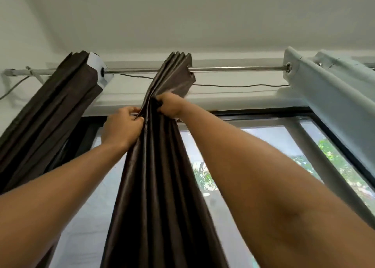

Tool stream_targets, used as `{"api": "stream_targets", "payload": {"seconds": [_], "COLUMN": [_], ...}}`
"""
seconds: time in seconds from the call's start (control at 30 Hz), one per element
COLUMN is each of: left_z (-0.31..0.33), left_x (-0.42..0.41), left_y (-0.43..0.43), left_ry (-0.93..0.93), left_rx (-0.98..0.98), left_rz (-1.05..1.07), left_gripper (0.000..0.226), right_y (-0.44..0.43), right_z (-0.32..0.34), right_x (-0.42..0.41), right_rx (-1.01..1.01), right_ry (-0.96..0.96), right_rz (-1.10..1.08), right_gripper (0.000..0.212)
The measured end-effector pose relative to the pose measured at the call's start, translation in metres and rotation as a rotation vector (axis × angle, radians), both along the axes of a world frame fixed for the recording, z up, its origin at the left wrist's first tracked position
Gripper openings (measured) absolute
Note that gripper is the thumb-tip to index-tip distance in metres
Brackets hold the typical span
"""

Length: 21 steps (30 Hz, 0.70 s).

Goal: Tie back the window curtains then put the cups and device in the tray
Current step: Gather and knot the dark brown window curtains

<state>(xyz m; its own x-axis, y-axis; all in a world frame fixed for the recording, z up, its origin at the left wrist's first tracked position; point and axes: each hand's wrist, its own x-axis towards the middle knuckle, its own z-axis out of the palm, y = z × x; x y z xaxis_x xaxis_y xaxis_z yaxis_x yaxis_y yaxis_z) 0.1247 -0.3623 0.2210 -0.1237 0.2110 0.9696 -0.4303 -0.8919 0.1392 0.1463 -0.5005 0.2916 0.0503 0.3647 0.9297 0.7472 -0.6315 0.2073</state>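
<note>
While both arms reach upward, two hands grasp the gathered dark brown satin curtain panel [160,176] just below the silver metal rod [233,68].

Fingers of the left hand [121,126] curl in, pinching folds at the bunch's left edge. The right hand [170,107] is clenched on folds at the opposite side, slightly higher. Panel hangs from the rod above the fingertips. Second dark brown curtain bunch [50,109] left of left fingers; pale grey curtain [324,97] well right.

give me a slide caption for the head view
Overhead, left hand and right hand grip the gathered brown curtain just below the rod.
</note>
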Motion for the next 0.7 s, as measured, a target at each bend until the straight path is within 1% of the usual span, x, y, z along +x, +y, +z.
{"api": "stream_targets", "payload": {"seconds": [0.1, 0.17, 0.2, 0.27, 0.3, 0.33, 0.43, 0.53, 0.63, 0.7], "left_z": [-0.008, -0.013, -0.014, -0.016, -0.018, -0.019, -0.027, -0.035, -0.044, -0.047], "left_x": [-0.005, -0.001, 0.001, 0.009, 0.014, 0.02, 0.042, 0.069, 0.077, 0.075], "left_y": [0.016, 0.018, 0.015, 0.002, -0.006, -0.014, -0.028, -0.036, -0.067, -0.097], "left_ry": [0.027, 0.093, 0.128, 0.191, 0.227, 0.259, 0.389, 0.489, 0.476, 0.44], "left_rx": [0.014, 0.018, 0.016, 0.014, 0.027, 0.051, 0.092, 0.062, 0.082, 0.129], "left_rz": [-0.035, -0.08, -0.138, -0.286, -0.335, -0.366, -0.377, -0.337, -0.382, -0.465], "left_gripper": [0.027, 0.03, 0.034, 0.046, 0.053, 0.058, 0.062, 0.065, 0.058, 0.054], "right_y": [0.0, -0.012, -0.019, -0.032, -0.038, -0.046, -0.065, -0.08, -0.095, -0.104], "right_z": [-0.006, -0.015, -0.023, -0.042, -0.051, -0.061, -0.081, -0.099, -0.106, -0.102], "right_x": [0.004, 0.016, 0.021, 0.032, 0.037, 0.041, 0.054, 0.07, 0.083, 0.09], "right_rx": [-0.013, 0.097, 0.179, 0.311, 0.336, 0.337, 0.288, 0.256, 0.283, 0.342], "right_ry": [0.082, 0.098, 0.106, 0.103, 0.086, 0.072, 0.119, 0.184, 0.15, 0.176], "right_rz": [-0.061, -0.14, -0.148, -0.158, -0.165, -0.168, -0.166, -0.15, -0.12, -0.005], "right_gripper": [0.033, 0.036, 0.043, 0.064, 0.073, 0.078, 0.08, 0.079, 0.077, 0.074]}}
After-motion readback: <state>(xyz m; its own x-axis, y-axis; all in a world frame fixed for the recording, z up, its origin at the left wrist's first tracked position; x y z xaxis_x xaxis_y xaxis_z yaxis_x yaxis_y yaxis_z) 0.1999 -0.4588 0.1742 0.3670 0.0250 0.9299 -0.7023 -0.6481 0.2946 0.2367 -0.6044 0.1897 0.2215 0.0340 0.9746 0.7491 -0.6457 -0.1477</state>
